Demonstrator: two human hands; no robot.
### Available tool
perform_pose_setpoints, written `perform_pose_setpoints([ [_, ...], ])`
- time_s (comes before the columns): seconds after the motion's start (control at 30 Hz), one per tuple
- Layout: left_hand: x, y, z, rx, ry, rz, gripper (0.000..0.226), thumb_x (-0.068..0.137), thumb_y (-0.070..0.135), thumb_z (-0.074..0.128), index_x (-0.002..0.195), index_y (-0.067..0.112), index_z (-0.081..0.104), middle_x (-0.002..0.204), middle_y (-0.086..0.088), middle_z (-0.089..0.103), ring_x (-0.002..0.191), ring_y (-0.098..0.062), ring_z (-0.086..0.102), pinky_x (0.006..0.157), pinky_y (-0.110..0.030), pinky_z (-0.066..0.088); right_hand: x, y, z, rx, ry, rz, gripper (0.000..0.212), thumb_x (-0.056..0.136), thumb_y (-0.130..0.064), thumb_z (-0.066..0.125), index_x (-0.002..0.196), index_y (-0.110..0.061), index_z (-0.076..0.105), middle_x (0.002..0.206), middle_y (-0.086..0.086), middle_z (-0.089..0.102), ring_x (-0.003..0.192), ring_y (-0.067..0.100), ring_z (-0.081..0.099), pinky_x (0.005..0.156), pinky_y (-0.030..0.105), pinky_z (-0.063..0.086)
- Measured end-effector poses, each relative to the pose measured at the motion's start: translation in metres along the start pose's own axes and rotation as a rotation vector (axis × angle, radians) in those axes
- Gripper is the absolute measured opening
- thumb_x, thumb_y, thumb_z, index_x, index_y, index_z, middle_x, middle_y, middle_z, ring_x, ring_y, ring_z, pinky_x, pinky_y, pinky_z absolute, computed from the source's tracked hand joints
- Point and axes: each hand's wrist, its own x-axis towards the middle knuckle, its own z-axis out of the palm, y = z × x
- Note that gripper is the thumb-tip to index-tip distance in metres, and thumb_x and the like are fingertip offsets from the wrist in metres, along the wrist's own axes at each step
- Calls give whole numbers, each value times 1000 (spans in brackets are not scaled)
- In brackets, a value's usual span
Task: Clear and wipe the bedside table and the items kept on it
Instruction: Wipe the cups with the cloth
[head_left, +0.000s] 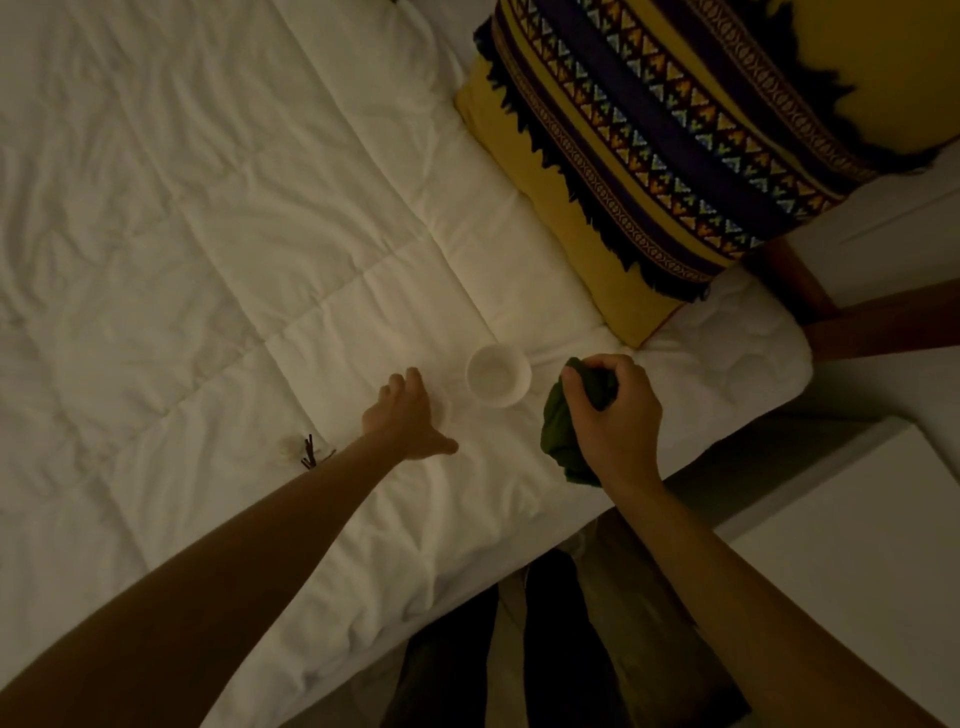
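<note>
- Sitting upright on the white duvet (208, 234) near the bed's edge, the small white bowl (498, 375) looked to have been moved off the bedside table (857, 545), presumably so the tabletop could be wiped
- Its mouth faced up and it appeared empty, though the dim light made that hard to confirm
- The left hand (408, 421) reached out just beside the bowl, fingers curled over something small and pale on the duvet; whether it gripped that thing I cannot tell
- The right hand (615, 415) was closed around a bunched dark green cloth (558, 431), held just to the bowl's other side, probably ready for wiping
- A small dark twiggy item (310, 453) lay on the duvet near the left forearm, too unclear to name
- A yellow cushion (545, 208) with a patterned band leaned close behind the bowl
- The table's white top showed at the lower right, well apart from the bowl, with nothing visibly blocking either hand
</note>
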Motion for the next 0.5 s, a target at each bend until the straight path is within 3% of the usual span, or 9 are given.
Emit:
perform_pose_setpoints([
  [0.13,-5,8,4,-109,83,-54,97,65,43,88,137,10,31,136,-12,41,127,-32,45,93,-47,49,-10,2,1,-8,-35,-14,19,91,-32,72,102,-19,62,98,-2,63,89,-6,56,74,0,39],
  [0.33,-35,7,-35,-228,183,-65,107,59,45,91,135,6,28,133,-14,48,122,-36,52,94,-50,52,-20,-21,-26,-21,-33,-46,22,91,-34,71,104,-19,63,97,-6,61,86,-2,55,74,0,39],
  [0.5,-81,10,-105,-299,232,37,100,56,45,91,131,12,34,123,-13,53,111,-34,57,85,-46,54,-22,-70,-59,25,-34,-128,15,92,-34,70,101,-24,63,97,-9,63,91,5,58,76,2,39],
])
